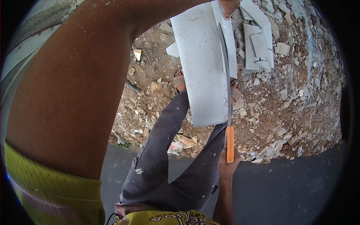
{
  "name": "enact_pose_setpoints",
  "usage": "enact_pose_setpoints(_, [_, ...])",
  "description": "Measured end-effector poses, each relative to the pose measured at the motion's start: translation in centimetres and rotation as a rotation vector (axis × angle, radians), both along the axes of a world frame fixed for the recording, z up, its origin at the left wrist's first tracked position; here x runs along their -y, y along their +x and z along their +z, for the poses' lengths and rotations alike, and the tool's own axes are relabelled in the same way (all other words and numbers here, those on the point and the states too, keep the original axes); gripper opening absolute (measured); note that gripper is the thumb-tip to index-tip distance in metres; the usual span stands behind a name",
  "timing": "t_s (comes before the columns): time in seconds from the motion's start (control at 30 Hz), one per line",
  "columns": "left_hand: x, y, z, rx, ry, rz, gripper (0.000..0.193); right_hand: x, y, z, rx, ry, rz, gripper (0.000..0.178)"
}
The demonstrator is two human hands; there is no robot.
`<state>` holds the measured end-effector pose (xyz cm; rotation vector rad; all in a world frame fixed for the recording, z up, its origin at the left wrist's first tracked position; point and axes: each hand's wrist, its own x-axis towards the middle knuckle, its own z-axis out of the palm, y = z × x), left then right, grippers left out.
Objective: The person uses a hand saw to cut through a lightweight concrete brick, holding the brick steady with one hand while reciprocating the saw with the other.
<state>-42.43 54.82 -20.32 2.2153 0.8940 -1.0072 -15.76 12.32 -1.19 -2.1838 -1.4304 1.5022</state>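
A pale grey flat panel (202,67) stands tilted over my feet, its lower edge near my knees. My left hand (228,6) grips its top right edge at the upper rim of the view; my left arm fills the left side of the picture. My right hand (228,165) is shut on the orange handle of a hand saw (226,71). The saw's long blade runs up along the panel's right side, inside a narrow strip of panel (233,48) on the right.
Broken grey panel pieces (258,41) lie on rubble and reddish dirt (300,93) behind the panel. Dark pavement (285,187) lies under and right of me. My sandalled feet (180,80) stand at the rubble's edge.
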Motion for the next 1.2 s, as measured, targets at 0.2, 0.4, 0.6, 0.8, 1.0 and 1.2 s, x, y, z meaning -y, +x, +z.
enact_pose_setpoints(0.2, [0.2, 0.5, -0.1, 0.006, -0.001, -0.013, 0.061, 2.5, 2.7, 1.2, 0.033, -0.022, 0.043, 0.013])
enact_pose_setpoints(0.4, [0.5, 0.6, -0.2, 0.012, 0.001, -0.022, 0.061, 3.0, 2.9, 2.8, 0.031, -0.153, -0.058, 0.014])
enact_pose_setpoints(0.6, [0.9, 0.6, -0.4, 0.024, 0.008, -0.026, 0.06, 4.4, 4.3, 4.4, 0.051, -0.133, -0.019, 0.012])
enact_pose_setpoints(0.8, [1.2, 0.5, -0.2, 0.026, 0.005, -0.026, 0.059, 6.4, 5.7, 5.7, 0.132, -0.191, -0.002, 0.014])
enact_pose_setpoints(1.0, [1.3, 0.6, -0.4, 0.038, 0.018, -0.043, 0.059, 7.6, 7.1, 7.1, 0.141, -0.192, 0.036, 0.014])
enact_pose_setpoints(1.2, [1.2, 0.9, -0.9, 0.053, 0.017, -0.054, 0.058, 8.6, 8.1, 7.8, 0.139, -0.205, 0.071, 0.013])
